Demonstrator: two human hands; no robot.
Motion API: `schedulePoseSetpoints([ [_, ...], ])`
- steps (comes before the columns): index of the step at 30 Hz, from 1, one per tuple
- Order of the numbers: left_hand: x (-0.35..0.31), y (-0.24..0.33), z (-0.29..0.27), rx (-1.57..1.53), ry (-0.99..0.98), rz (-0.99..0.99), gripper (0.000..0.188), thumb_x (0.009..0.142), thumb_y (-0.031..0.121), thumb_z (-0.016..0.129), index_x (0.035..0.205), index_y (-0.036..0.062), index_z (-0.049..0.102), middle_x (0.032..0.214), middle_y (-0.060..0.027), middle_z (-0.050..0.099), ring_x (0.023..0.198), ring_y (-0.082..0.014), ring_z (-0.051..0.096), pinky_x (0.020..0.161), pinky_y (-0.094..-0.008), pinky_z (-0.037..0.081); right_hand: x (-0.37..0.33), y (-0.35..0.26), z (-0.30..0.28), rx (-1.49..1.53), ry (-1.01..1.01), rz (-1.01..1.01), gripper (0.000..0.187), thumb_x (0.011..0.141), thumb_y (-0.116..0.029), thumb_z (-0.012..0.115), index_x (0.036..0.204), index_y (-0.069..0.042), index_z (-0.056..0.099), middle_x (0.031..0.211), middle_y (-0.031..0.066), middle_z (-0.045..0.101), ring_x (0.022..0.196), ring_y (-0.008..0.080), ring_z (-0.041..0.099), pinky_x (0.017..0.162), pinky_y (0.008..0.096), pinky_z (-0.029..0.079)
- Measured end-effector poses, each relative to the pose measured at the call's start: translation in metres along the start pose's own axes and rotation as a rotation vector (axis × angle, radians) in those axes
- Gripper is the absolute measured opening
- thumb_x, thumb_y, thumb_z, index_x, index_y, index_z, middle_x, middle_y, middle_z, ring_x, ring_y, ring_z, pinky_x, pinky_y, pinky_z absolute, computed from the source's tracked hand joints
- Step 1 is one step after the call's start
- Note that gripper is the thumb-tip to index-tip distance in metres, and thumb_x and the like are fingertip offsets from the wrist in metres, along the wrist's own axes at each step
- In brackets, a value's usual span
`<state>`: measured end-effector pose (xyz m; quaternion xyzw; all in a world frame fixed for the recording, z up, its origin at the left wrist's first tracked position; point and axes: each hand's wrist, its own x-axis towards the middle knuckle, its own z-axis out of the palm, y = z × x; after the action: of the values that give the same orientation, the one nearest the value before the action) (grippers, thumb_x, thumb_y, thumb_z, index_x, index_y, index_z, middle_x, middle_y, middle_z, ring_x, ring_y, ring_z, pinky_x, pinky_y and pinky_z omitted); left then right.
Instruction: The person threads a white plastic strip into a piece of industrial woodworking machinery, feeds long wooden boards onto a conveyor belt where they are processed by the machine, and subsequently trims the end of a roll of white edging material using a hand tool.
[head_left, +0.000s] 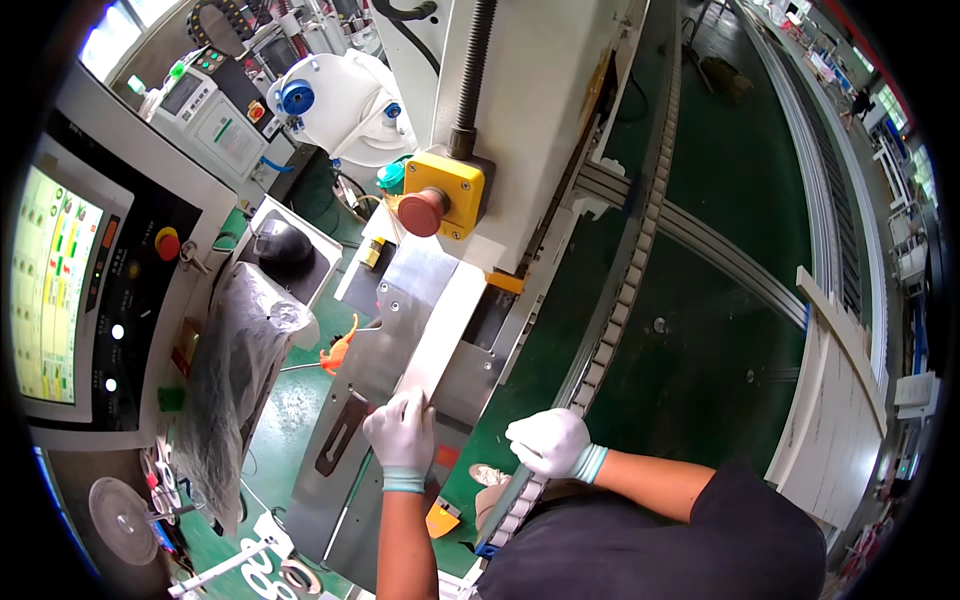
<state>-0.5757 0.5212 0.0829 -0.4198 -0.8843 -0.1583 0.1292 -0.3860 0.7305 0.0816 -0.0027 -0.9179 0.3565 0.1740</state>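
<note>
My left hand (401,432), in a white glove with a pale blue cuff, closes on the near end of a long flat white strip (443,330). That strip lies slantwise over the grey metal machine table (385,350), its far end under the machine's body. My right hand (550,443), gloved the same way, is curled closed over the roller rail (608,345) to the right. What its fingers hold, if anything, is hidden beneath the hand.
A yellow box with a red stop button (424,212) hangs above the table. At left are a lit control screen (55,290), a plastic-wrapped bundle (235,370), a black mouse (283,241) and an orange air gun (340,347). White panels (825,420) stand at right.
</note>
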Motion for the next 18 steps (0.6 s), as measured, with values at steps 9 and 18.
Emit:
schedulePoseSetpoints([
  [9,0.078,0.025,0.033,-0.034,-0.057,-0.132,0.038,0.077,0.035,0.085,0.105,0.0167,0.067,0.099,-0.0073,0.066,0.094,-0.0316,0.063,0.081,-0.0483,0.046,-0.003,0.001,0.003,0.019,0.006,-0.024,0.014,0.087,-0.022,0.071,0.095,-0.011,0.076,0.097,0.0047,0.077,0.081,0.0223,0.073,0.074,0.0371,0.056],
  [18,0.136,0.044,0.061,-0.073,0.158,-0.205,0.035,0.073,0.036,0.087,0.090,0.0116,0.068,0.084,-0.0082,0.068,0.080,-0.0325,0.065,0.071,-0.0465,0.051,-0.008,0.006,0.000,0.001,0.056,-0.026,0.016,0.089,-0.024,0.070,0.096,-0.011,0.075,0.097,0.0045,0.076,0.083,0.0231,0.072,0.076,0.0375,0.056],
])
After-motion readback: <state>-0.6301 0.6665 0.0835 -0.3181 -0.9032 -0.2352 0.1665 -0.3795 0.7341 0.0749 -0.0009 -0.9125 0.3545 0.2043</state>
